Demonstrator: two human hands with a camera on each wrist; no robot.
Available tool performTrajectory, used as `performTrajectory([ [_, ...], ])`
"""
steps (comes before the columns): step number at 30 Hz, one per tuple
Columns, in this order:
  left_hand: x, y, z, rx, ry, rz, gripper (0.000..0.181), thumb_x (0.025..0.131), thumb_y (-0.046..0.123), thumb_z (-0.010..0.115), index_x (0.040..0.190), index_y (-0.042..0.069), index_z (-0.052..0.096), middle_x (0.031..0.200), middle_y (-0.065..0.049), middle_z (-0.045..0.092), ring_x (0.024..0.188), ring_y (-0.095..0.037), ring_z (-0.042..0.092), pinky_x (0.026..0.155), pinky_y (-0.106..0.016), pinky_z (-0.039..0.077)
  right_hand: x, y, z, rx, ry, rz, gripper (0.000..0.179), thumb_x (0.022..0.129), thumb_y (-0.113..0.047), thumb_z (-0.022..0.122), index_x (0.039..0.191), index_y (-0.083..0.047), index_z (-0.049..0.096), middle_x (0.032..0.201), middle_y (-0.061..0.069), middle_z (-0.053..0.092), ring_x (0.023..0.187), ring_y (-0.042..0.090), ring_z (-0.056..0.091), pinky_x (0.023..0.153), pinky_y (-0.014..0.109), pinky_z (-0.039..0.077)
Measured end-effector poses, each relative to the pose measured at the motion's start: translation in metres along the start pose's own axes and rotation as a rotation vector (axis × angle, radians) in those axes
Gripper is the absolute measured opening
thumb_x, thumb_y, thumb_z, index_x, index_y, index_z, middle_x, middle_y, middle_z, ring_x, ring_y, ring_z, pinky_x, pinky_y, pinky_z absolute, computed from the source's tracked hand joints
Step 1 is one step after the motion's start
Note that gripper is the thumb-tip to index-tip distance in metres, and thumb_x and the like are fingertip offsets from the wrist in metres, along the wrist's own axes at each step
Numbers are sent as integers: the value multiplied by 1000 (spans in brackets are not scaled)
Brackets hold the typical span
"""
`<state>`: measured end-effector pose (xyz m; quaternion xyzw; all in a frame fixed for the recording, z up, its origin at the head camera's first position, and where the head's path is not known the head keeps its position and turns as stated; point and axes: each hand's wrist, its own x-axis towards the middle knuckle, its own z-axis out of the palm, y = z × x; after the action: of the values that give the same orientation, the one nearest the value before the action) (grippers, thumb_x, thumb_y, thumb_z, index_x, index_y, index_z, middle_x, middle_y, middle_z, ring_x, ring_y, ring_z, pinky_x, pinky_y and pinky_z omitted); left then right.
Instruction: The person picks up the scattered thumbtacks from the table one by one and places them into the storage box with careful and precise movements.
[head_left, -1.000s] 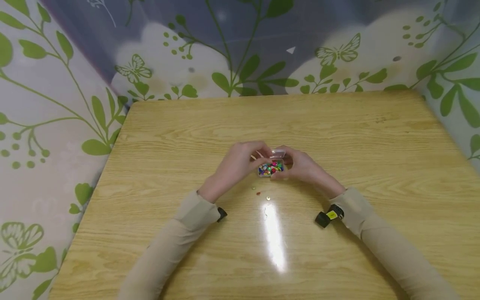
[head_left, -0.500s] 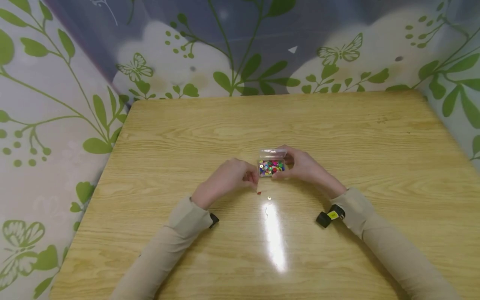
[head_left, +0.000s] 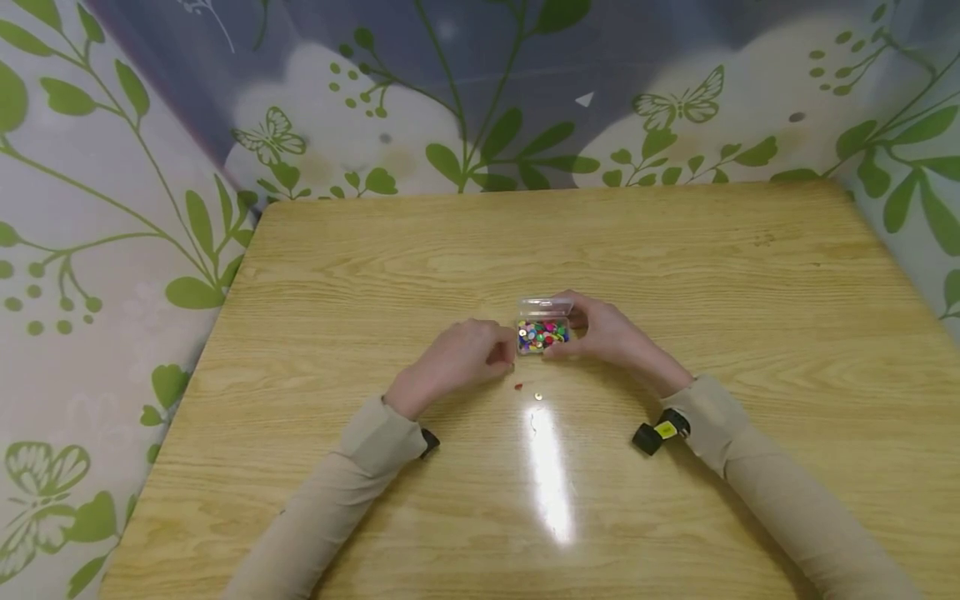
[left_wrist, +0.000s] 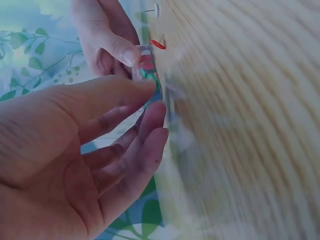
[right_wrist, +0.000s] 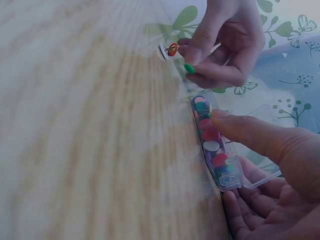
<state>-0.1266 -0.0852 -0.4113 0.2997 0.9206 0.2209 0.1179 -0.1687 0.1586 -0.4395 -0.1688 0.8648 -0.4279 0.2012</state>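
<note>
My right hand [head_left: 611, 333] holds a small clear plastic box [right_wrist: 230, 181] on the table, its thumb at the near side. The lid [head_left: 545, 307] stands raised at the back. Inside lie several colourful thumbtacks [right_wrist: 211, 134]. Just left of the box, my left hand [head_left: 467, 358] pinches a green thumbtack [right_wrist: 189, 68] between thumb and fingertips, low over the table; the head view hides most of it. In front of the box lie a red thumbtack [head_left: 518, 387] and a pale thumbtack [head_left: 538, 397].
The wooden table [head_left: 675, 250] extends around both hands, with a bright reflection [head_left: 550, 475] toward the front. A wall covering with leaves and butterflies [head_left: 495, 100] rises behind and beside it. Black wrist devices [head_left: 660, 432] sit at the cuffs.
My left hand has left the box's lid side, come down toward the front left, and taken up the greenish thumbtack from the table. The right hand keeps its hold on the box.
</note>
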Motion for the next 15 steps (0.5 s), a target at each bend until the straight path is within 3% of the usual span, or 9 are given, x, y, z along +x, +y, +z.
performTrajectory([
  [5,1,0,-1,-50,48,-48,13,90,4,64,85,15,58,78,4,63,67,-8,56,59,-22,46,0,0,0,9,2,-2,72,78,-20,89,140,-11,53,131,18,65,124,35,60,110,54,40],
  [9,6,2,-2,-75,113,-71,10,91,6,66,87,15,62,85,3,70,76,-9,67,63,-23,52,0,1,0,4,5,-3,72,78,-21,89,140,-11,53,131,17,65,123,35,60,109,54,41],
  [15,19,11,-7,-56,221,-53,8,93,15,73,90,18,67,87,4,73,77,-9,69,60,-22,52,0,1,0,9,-3,-25,68,80,-21,88,138,-10,54,131,16,64,123,34,60,107,54,43],
])
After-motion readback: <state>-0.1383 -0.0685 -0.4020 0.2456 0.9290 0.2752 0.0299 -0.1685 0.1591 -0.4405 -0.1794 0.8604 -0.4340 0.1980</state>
